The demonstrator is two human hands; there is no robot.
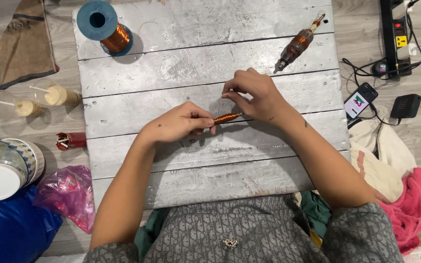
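Over the silver table (171,73), the left hand (179,124) pinches a small copper-wound coil (226,118) level, forearm angled in; the right hand (257,95), wrist bent, fingers pinched on thin wire above the coil's tip.

Silver-painted plank board (181,63) fills centre frame. Upper left of it — blue-flanged spool of copper wire (107,27). Upper right — a wound copper coil on a rod (298,45), lying diagonally. Left floor: two lidded cups with straws (30,100), red lighter-like item (71,140), pink plastic bag (69,192). Right floor — power strip (396,34), phone with lit screen (360,100), pink cloth (412,207).
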